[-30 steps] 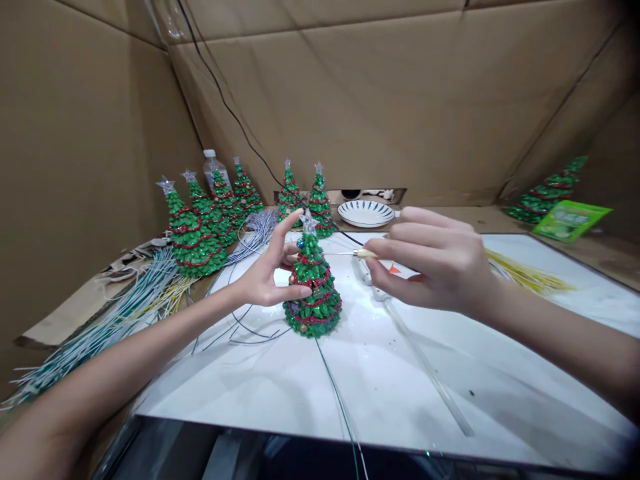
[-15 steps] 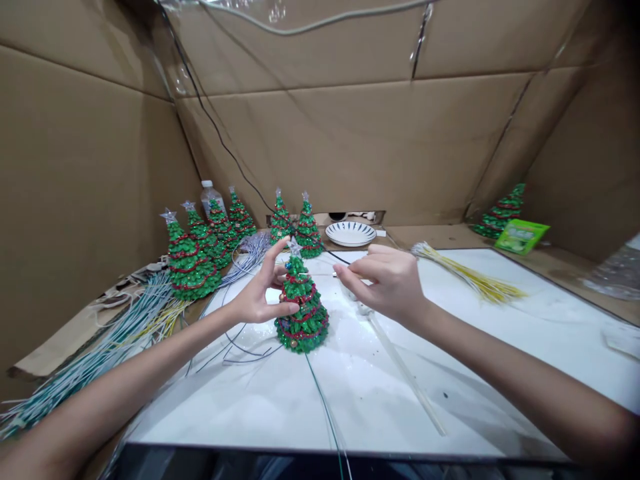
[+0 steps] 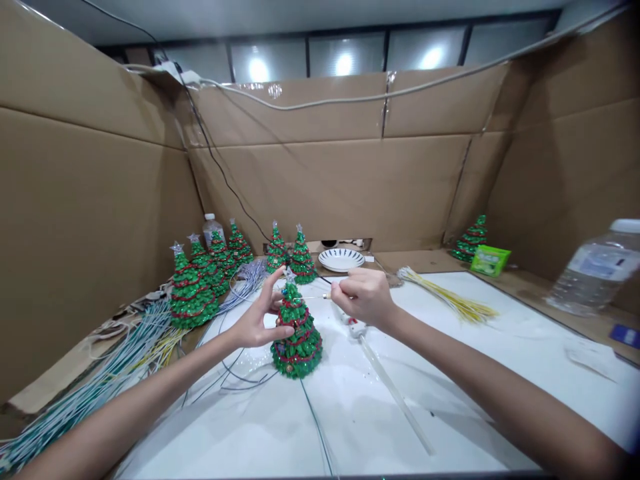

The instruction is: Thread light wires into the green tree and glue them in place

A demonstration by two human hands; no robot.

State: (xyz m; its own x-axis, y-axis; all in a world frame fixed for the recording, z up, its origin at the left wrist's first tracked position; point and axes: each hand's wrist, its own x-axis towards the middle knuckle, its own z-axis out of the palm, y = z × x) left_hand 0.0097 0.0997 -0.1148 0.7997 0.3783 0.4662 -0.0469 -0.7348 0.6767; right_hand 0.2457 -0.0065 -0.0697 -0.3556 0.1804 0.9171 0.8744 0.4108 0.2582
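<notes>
Christmas tree (image 3: 299,348) upright | left hand (image 3: 257,325) pinching it | right hand (image 3: 366,299) gripping thin tool (image 3: 327,296)

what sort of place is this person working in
Probably a small assembly workstation, perhaps for decorations: cardboard walls enclose a white worktop, several similar Christmas trees stand about, and bundles of wires lie on both sides.

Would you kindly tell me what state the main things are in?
Front tree: upright, star-topped
Left hand: spread, at that tree
Right hand: closed on a thin tool
Far-right tree: upright, starless
Plate: face up
Right bottle: standing, capped
Yellow wires on right: bundled
</notes>
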